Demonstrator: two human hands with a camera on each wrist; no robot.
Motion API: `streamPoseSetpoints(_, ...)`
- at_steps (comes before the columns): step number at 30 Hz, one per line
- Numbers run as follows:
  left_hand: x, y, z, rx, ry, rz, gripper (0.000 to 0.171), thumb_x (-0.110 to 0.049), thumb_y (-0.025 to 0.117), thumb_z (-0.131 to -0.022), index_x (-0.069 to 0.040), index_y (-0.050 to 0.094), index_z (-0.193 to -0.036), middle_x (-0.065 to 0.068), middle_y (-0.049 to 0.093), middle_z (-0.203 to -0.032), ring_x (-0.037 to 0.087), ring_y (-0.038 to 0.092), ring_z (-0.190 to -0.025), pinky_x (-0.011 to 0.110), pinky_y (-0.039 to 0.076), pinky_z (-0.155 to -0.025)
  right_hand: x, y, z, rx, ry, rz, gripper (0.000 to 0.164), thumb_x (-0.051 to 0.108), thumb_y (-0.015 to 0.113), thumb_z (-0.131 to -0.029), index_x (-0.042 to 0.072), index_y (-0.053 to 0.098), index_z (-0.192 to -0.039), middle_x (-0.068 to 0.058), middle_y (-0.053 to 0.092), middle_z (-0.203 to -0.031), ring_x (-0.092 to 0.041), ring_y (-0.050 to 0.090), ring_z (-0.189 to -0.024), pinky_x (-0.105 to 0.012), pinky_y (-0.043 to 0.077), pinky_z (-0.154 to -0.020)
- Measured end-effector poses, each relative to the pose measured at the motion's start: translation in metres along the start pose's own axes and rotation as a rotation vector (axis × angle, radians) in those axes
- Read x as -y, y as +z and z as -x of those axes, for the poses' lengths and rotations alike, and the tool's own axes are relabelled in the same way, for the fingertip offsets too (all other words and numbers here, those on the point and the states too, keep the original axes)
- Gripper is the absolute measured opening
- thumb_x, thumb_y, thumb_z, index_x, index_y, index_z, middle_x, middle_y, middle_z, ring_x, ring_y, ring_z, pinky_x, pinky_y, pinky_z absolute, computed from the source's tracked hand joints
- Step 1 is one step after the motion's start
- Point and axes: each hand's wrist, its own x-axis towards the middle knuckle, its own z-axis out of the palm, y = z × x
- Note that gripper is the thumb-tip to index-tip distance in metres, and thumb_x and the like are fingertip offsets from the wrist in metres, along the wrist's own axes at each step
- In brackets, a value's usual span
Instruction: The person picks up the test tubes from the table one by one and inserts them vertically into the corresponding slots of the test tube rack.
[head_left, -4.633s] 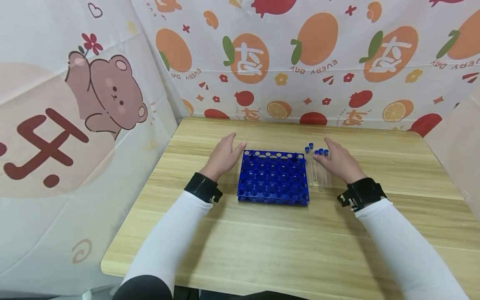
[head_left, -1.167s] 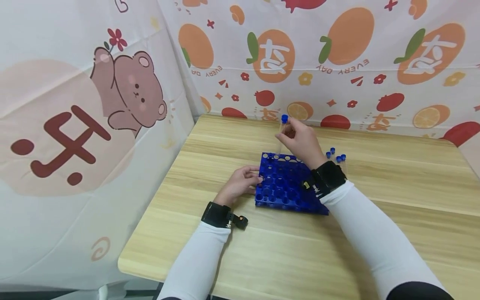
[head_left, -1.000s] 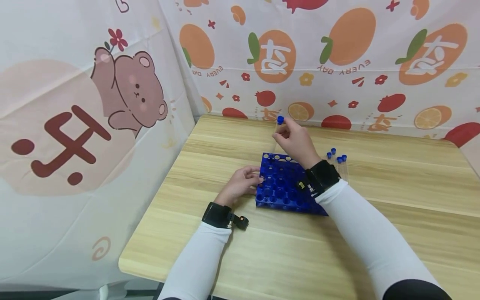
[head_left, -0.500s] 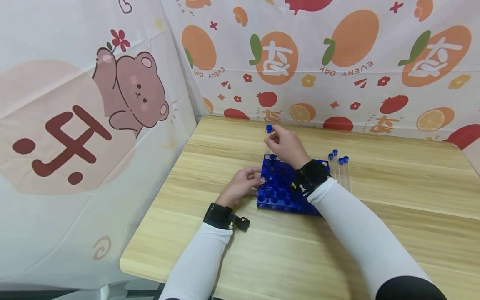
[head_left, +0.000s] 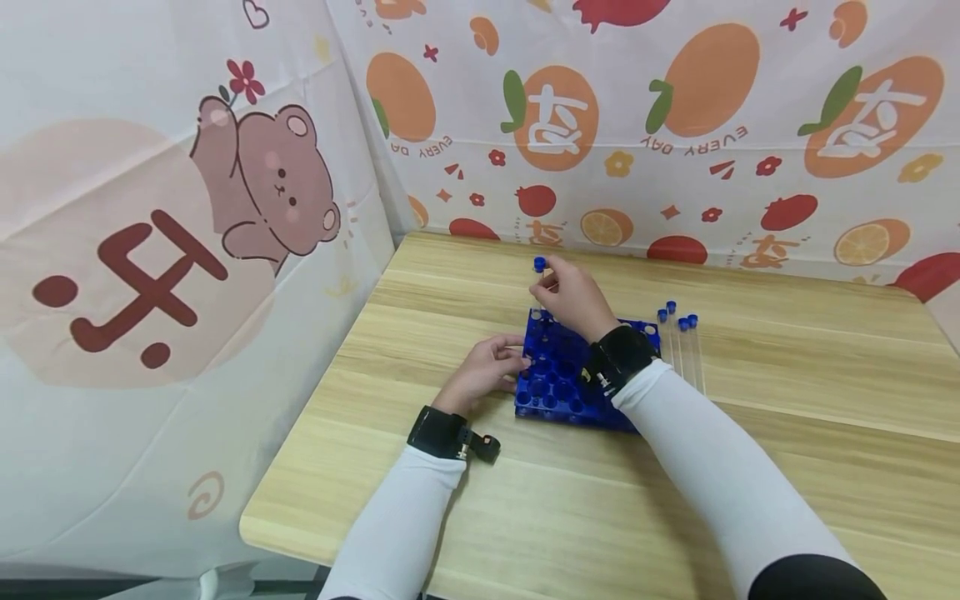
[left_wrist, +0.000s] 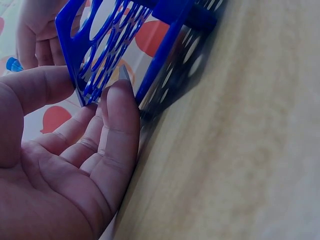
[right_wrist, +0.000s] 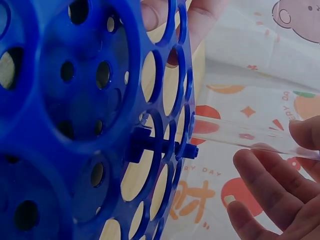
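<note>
My left hand (head_left: 482, 372) grips the left edge of a blue test tube rack (head_left: 551, 392), which stands on the table. In the left wrist view, the thumb and fingers pinch the plates' corner (left_wrist: 80, 85). Over the rack's back left corner, my right hand (head_left: 577, 298) pinches a clear test tube with a blue cap (head_left: 540, 264), near its top. The tube stands close to upright in the head view. From the right wrist, the glass of this tube (right_wrist: 225, 130) reaches to a hole at the rack's edge, its lower end hidden behind the plate.
Several more capped test tubes (head_left: 688, 358) lie on the table just right of the rack, partly behind the right wrist. The wooden table (head_left: 360, 450) ends at a printed cloth (head_left: 622, 108) behind and another on the left.
My right hand has brought one tube from the right-hand group to the rack's back left corner, then moved left and lowered it. My left hand has come to grip the rack.
</note>
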Motion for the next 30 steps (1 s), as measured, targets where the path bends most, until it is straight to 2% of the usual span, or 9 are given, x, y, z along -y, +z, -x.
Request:
streamPoseSetpoints(11, 0.000, 0.000, 0.001, 0.000, -0.009, -0.008, 0.045, -0.008, 0.064, -0.092, -0.005, 0.054, -0.136, 0.018, 0.067, -0.115, 0.013, 0.065, -0.084, 0.028, 0.059, -0.065, 0.003, 0.000, -0.001, 0.025, 0.025, -0.007, 0.045, 0.026, 0.065, -0.095, 0.011, 0.051, -0.134, -0.010, 0.071, -0.107, -0.024, 0.067, -0.097, -0.042, 0.058, -0.087)
streamPoseSetpoints(19, -0.004, 0.002, 0.005, -0.006, -0.008, -0.007, 0.044, -0.008, 0.063, -0.093, -0.006, 0.054, -0.135, 0.015, 0.067, -0.113, 0.015, 0.065, -0.086, 0.030, 0.059, -0.066, 0.005, -0.008, 0.003, 0.056, 0.039, 0.013, 0.062, 0.033, 0.070, -0.091, 0.012, 0.045, -0.143, -0.009, 0.070, -0.111, -0.024, 0.066, -0.102, -0.042, 0.057, -0.089)
streamPoseSetpoints(24, -0.004, 0.002, 0.005, -0.011, -0.010, -0.006, 0.045, -0.007, 0.063, -0.092, -0.007, 0.054, -0.135, 0.015, 0.067, -0.112, 0.016, 0.065, -0.087, 0.031, 0.059, -0.068, -0.003, -0.025, 0.012, 0.057, 0.062, 0.059, 0.064, 0.042, 0.068, -0.091, 0.017, 0.044, -0.146, -0.009, 0.068, -0.116, -0.024, 0.065, -0.105, -0.043, 0.058, -0.087)
streamPoseSetpoints(30, -0.002, 0.002, 0.002, -0.016, -0.013, -0.006, 0.045, -0.006, 0.063, -0.091, -0.009, 0.055, -0.135, 0.012, 0.067, -0.106, 0.017, 0.065, -0.086, 0.032, 0.060, -0.069, -0.029, -0.065, 0.034, 0.038, 0.101, 0.080, 0.064, 0.049, 0.060, -0.094, 0.014, 0.045, -0.145, -0.013, 0.066, -0.121, -0.030, 0.065, -0.109, -0.048, 0.056, -0.088)
